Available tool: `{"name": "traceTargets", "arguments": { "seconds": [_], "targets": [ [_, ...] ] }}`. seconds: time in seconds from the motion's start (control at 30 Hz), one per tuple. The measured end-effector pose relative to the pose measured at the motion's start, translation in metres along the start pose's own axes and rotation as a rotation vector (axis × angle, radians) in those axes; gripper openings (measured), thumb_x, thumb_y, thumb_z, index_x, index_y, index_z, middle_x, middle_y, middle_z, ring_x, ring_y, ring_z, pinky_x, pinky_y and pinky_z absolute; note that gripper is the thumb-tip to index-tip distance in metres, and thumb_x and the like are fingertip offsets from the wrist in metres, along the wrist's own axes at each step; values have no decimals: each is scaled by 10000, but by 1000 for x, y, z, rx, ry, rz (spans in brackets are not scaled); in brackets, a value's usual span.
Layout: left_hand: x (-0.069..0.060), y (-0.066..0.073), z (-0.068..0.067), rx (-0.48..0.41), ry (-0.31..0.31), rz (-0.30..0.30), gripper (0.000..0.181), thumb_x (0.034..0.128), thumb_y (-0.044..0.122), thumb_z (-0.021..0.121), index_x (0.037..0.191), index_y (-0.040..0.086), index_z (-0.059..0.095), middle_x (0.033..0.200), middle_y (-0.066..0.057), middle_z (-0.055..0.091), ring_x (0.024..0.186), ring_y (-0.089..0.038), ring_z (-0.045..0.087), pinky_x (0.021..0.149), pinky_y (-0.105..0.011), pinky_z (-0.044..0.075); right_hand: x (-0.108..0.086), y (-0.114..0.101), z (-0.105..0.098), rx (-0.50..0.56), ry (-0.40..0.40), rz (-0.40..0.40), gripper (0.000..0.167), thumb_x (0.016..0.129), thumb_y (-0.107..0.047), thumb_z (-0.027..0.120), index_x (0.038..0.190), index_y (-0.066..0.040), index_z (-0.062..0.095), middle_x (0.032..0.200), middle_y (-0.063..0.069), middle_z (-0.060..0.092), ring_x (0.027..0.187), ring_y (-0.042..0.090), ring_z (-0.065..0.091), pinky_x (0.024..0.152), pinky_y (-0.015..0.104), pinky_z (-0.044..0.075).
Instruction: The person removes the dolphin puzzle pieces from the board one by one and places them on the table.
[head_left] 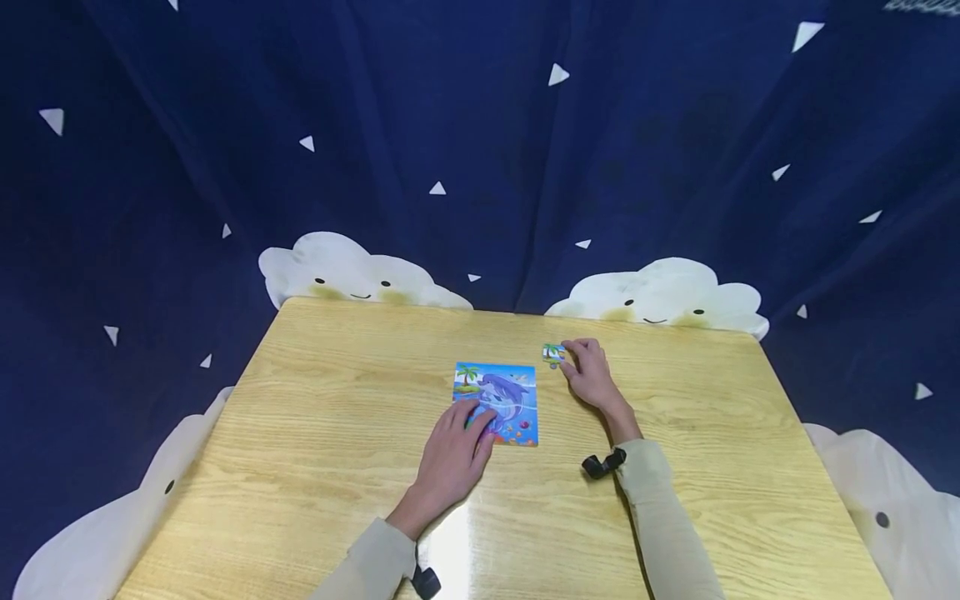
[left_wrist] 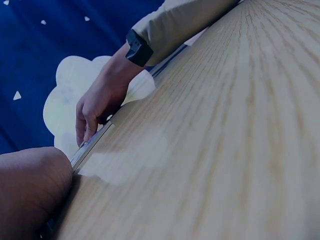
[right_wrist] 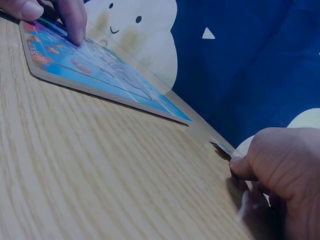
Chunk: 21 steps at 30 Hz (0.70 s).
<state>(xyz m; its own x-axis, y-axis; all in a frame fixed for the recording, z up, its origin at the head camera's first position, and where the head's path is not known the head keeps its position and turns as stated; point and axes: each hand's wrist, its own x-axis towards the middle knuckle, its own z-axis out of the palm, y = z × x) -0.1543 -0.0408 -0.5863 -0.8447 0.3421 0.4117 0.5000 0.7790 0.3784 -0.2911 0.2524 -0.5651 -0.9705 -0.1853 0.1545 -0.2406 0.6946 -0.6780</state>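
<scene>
A square puzzle board [head_left: 517, 407] with a dolphin, a palm tree and small sea creatures lies flat on the wooden table. My left hand [head_left: 453, 450] rests on its lower left part, fingers relaxed and covering that corner. To the board's upper right, my right hand [head_left: 592, 383] pinches a small jigsaw piece [head_left: 553, 353] with a palm tree on it between thumb and fingers. In the right wrist view, the edge of the piece [right_wrist: 223, 146] sticks out past the thumb, low over the table and apart from the board. Part of the piece is hidden by the fingers.
The pale wooden table [head_left: 330, 417] ends at a dark blue curtain [head_left: 480, 150] with white triangles and smiling clouds. Small black cameras [head_left: 600, 465] are strapped at both wrists, over light sleeves.
</scene>
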Motion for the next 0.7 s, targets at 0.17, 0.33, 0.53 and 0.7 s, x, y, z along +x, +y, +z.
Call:
{"name": "traceTargets", "arguments": {
  "seconds": [0.17, 0.33, 0.53, 0.7],
  "targets": [
    [0, 0, -1, 8, -21, -8, 380, 1080, 345, 512, 1400, 187, 642, 1478, -111, 524, 1398, -322, 463, 1188, -481, 364, 1, -2, 2, -27, 23, 8, 455, 1024, -86, 609, 1443, 83, 546, 1378, 305, 445, 1266, 462, 411, 1027, 580, 344],
    [-1, 0, -2, 13, -46, -18, 398, 1090, 358, 487, 1421, 189, 631, 1491, -105, 515, 1414, -317, 449, 1206, -472, 344, -1, -5, 3, -25, 30, 8, 452, 1018, -60, 608, 1440, 89, 547, 1391, 313, 445, 1281, 481, 412, 1031, 599, 342],
    [-1, 0, -2, -2, -48, -16, 398, 1095, 353, 474, 1419, 183, 631, 1497, -121, 508, 1417, -320, 446, 1202, -483, 349, -1, -2, 4, -39, 13, 10, 467, 1039, -91, 580, 1470, 78, 518, 1424, 310, 418, 1319, 481, 387, 1064, 609, 325],
    [-1, 0, 0, -8, 19, 17, 356, 1077, 317, 524, 1374, 171, 656, 1461, -140, 540, 1392, -331, 475, 1169, -498, 388, 0, -2, 3, -40, 14, 9, 472, 1043, -95, 578, 1478, 75, 511, 1431, 307, 409, 1325, 479, 381, 1067, 601, 327]
  ]
}}
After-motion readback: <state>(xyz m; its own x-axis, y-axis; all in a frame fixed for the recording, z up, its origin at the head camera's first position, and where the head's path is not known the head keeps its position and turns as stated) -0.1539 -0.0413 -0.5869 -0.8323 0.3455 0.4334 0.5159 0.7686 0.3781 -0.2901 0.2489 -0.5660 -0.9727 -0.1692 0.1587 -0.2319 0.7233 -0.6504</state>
